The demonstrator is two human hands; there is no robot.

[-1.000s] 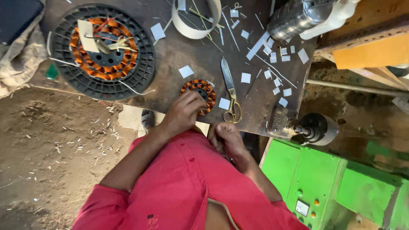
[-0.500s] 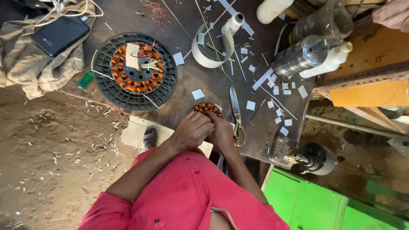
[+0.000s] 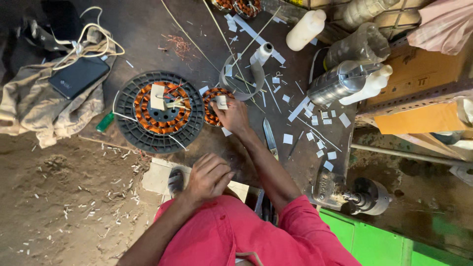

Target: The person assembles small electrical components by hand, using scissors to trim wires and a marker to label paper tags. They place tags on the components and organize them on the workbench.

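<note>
- While only the head view shows this moment, it takes in the whole dark desk (image 3: 148,29), so everything below comes from it.
- Right hand (image 3: 234,117): stretched out over the desk, fingers closed about the right rim of a small copper-wound stator (image 3: 213,104) and pinching a white paper slip (image 3: 221,101) against its windings.
- Left hand (image 3: 207,177): drawn back at the desk's near edge, above the red shirt (image 3: 236,236), fingers curled loosely inward; whether anything lies inside the curl cannot be told.
- Small stator: flat on the desk, just right of the large black-rimmed stator (image 3: 157,111), which carries its own copper coils and a white paper piece on top.
- Nearby: scissors (image 3: 270,138) lie just right of the forearm, cut white paper squares (image 3: 320,128) are scattered further right, and a roll of white tape (image 3: 241,74) sits beyond the small stator.
- Further off: a metal cylinder (image 3: 340,81) and a white bottle (image 3: 305,29) at the far right, and a dark flat device (image 3: 79,76) on crumpled cloth (image 3: 34,106) at the left.
- Step in hand, as a judgement: fitting an insulating slip into the small stator's windings.
- Next move, as a judgement: it likely calls for steadying the stator and a fine fingertip push, so the slip seats without creasing or scraping the wire.
</note>
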